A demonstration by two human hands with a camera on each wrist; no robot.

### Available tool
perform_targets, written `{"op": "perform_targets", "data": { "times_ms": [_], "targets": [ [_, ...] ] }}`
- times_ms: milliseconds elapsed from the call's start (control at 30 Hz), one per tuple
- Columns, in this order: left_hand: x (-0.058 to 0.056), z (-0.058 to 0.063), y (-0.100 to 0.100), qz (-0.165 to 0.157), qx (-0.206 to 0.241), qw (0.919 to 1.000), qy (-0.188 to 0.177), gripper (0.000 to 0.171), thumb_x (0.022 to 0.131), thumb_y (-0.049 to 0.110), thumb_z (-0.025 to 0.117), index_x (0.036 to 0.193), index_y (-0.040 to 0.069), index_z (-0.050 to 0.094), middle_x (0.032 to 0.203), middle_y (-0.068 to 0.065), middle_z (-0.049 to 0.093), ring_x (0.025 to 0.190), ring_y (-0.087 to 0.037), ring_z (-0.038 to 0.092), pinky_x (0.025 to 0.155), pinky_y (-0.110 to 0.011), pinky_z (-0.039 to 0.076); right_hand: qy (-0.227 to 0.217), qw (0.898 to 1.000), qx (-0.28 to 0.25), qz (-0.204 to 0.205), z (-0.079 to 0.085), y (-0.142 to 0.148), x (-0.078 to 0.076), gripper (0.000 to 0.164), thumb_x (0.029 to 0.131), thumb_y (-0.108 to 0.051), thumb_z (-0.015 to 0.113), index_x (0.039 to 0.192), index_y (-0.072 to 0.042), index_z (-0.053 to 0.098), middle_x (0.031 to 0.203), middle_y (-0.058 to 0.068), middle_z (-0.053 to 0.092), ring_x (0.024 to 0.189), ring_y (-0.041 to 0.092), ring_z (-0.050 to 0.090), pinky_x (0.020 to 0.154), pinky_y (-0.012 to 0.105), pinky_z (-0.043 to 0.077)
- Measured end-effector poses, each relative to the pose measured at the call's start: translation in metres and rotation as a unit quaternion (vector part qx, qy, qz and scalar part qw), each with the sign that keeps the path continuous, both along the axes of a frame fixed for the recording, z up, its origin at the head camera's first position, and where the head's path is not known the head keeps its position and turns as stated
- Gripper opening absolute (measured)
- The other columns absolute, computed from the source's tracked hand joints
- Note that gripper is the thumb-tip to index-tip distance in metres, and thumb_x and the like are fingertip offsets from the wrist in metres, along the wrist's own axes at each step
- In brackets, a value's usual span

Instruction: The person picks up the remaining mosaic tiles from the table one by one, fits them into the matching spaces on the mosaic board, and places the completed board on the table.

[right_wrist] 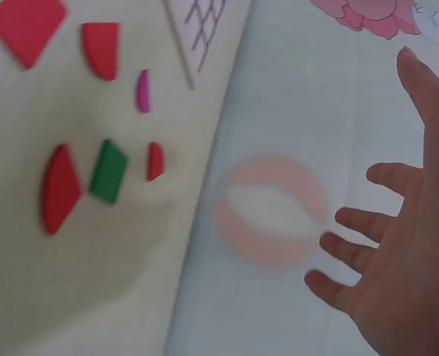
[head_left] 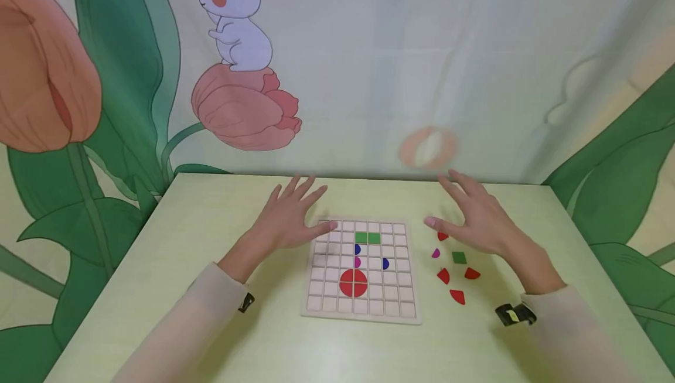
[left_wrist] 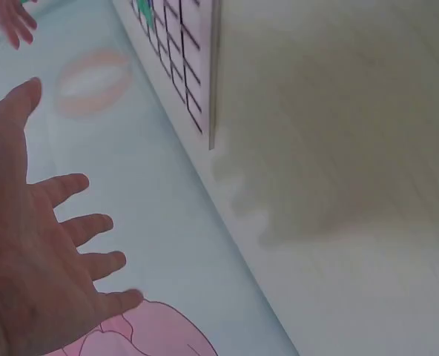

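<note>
Both hands are raised over the table with fingers spread and nothing in them. My left hand (head_left: pixel 285 219) hovers at the upper left of a white grid board (head_left: pixel 329 305), its thumb overlapping the board's corner in the head view. On the board lie two green squares (head_left: pixel 367 238), two blue half circles (head_left: pixel 385 264), a magenta half circle (head_left: pixel 357 262) and a red circle (head_left: pixel 346 290) made of quarter pieces. My right hand (head_left: pixel 482 222) hangs over loose pieces right of the board: several red quarter pieces (right_wrist: pixel 101 50), a green square (right_wrist: pixel 109 172) and a magenta half circle (right_wrist: pixel 143 92).
The pale wooden table (head_left: pixel 253 348) ends at a back edge against a printed curtain (head_left: pixel 358 78) with tulips and a rabbit. Dark straps (head_left: pixel 515 314) show at the wrists by the sleeve cuffs.
</note>
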State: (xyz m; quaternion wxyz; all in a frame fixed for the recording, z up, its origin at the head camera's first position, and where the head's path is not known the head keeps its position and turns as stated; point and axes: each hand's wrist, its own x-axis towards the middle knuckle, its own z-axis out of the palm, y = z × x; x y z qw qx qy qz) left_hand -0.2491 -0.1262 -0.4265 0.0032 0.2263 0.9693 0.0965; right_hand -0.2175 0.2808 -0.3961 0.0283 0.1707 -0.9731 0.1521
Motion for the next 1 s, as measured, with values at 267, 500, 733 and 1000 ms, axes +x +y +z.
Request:
{"op": "perform_targets", "data": {
  "times_ms": [267,500,733,1000],
  "targets": [
    [0.030,-0.035,0.003,-0.080,-0.006,0.9960,-0.039,0.103,0.088,0.089,0.050,0.169,0.027,0.032,0.177,-0.005,0.020,0.163,-0.035,0.011,0.127,-0.064,0.021,-0.095,0.993,-0.075,-0.002,-0.035,0.033,0.015,0.099,0.089,-0.064,0.078,0.163,-0.011,0.039,0.160,0.020,0.043,0.143,0.045,0.043,0.107,0.071,0.045],
    [0.046,-0.052,0.007,-0.116,-0.046,0.9897,-0.070,0.118,0.079,0.095,0.055,0.170,0.026,0.027,0.178,-0.004,0.014,0.164,-0.036,0.005,0.127,-0.064,0.019,-0.123,0.989,-0.083,0.004,-0.066,0.054,0.024,0.070,0.088,-0.039,0.088,0.144,-0.007,0.060,0.132,0.011,0.064,0.117,0.033,0.059,0.090,0.046,0.059],
    [0.049,-0.054,0.013,-0.121,-0.055,0.9883,-0.075,0.125,0.074,0.097,0.058,0.171,0.025,0.023,0.179,-0.004,0.008,0.164,-0.037,0.001,0.128,-0.063,0.016,-0.098,0.992,-0.077,0.025,-0.077,0.059,0.026,0.034,0.089,-0.016,0.087,0.118,-0.005,0.073,0.112,0.003,0.063,0.101,0.025,0.058,0.077,0.031,0.057],
    [0.045,-0.055,0.017,-0.125,-0.082,0.9864,-0.068,0.124,0.076,0.096,0.056,0.171,0.026,0.023,0.179,-0.004,0.006,0.163,-0.038,0.000,0.129,-0.062,0.015,-0.093,0.992,-0.084,0.022,-0.077,0.051,0.027,0.024,0.088,-0.008,0.087,0.109,-0.005,0.075,0.109,0.005,0.063,0.096,0.024,0.058,0.072,0.025,0.056]
  ]
}}
